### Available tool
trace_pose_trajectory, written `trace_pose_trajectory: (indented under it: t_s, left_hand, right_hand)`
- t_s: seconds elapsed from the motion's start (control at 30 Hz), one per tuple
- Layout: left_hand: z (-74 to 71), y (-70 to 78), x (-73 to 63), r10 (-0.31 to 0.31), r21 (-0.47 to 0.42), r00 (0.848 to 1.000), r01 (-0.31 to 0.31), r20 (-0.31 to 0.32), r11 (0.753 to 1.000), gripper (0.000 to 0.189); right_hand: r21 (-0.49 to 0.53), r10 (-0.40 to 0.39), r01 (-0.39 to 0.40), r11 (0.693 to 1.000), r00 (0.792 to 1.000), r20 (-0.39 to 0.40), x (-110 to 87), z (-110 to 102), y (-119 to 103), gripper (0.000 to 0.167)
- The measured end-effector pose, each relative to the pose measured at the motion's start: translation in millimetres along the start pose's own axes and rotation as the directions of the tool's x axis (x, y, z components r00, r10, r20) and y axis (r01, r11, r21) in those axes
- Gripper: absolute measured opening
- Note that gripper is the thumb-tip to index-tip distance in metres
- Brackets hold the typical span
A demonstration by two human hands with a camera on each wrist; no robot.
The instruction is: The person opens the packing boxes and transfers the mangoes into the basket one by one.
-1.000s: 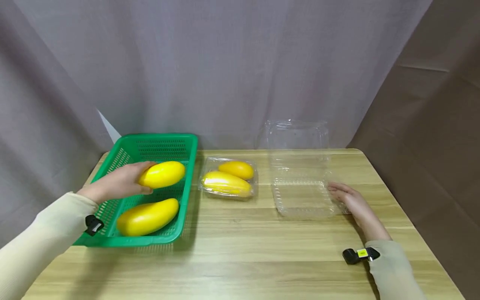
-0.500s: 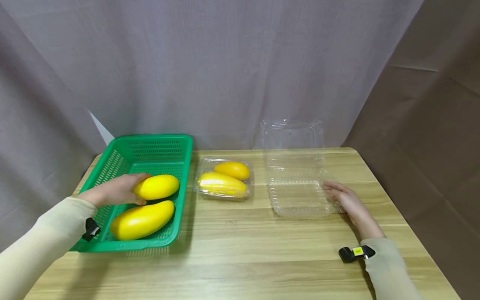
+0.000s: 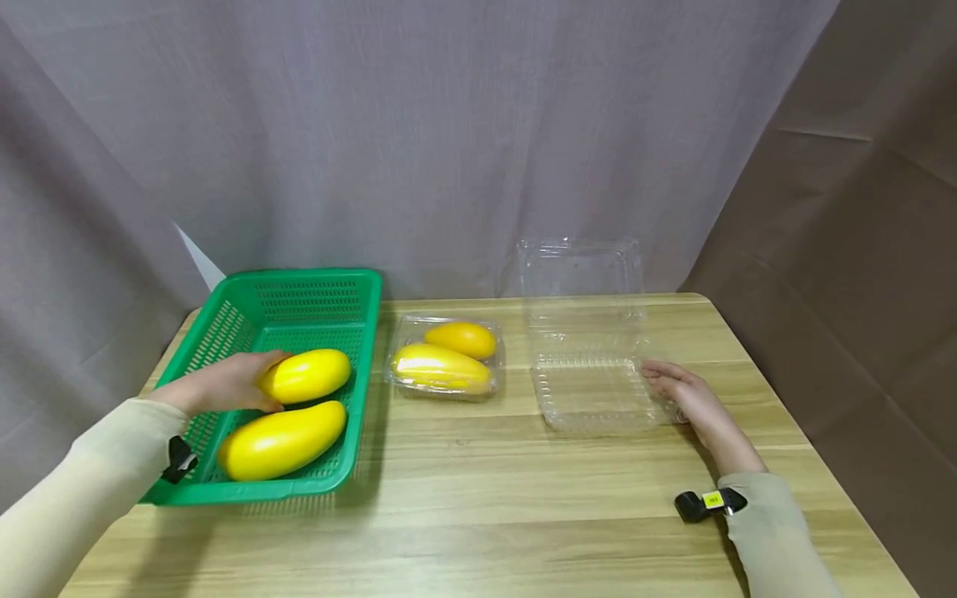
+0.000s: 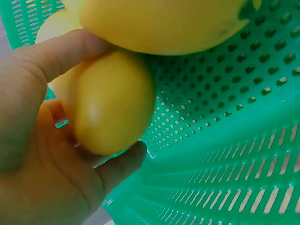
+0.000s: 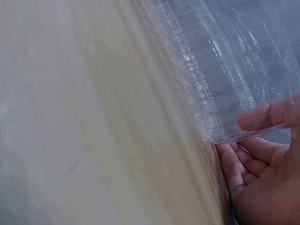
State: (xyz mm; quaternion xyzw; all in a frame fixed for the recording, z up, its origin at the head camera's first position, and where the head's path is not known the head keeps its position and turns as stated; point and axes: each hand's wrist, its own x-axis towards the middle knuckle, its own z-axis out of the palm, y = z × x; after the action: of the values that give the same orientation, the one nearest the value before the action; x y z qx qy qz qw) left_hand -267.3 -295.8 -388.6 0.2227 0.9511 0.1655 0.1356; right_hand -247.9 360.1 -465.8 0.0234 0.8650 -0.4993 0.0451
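Gripping a yellow fruit (image 3: 310, 375) in the green basket (image 3: 310, 291), your L hand (image 3: 232, 382) curls round it, beside a 2nd fruit (image 3: 282, 442); your R hand (image 3: 691, 397) pinches the edge of the clear box (image 3: 598, 394). Pale wood-grain tbl (image 3: 508, 490) w/ soft sheen; grey curtain (image 3: 449, 149) behind, brown drape (image 3: 860, 249) to the R.
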Motion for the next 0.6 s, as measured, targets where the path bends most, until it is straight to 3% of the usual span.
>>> trace_pose_trajectory:
  t_s: [0.6]
  left_hand:
    - [-9.8, 8.4, -10.5, 0.011, -0.019, 1.0, -0.011, 0.013, 1.0, 0.077]
  right_hand:
    - [-0.002, 0.0, 0.0, 1.0, 1.0, -0.003, 1.5, 0, 2, 0.055]
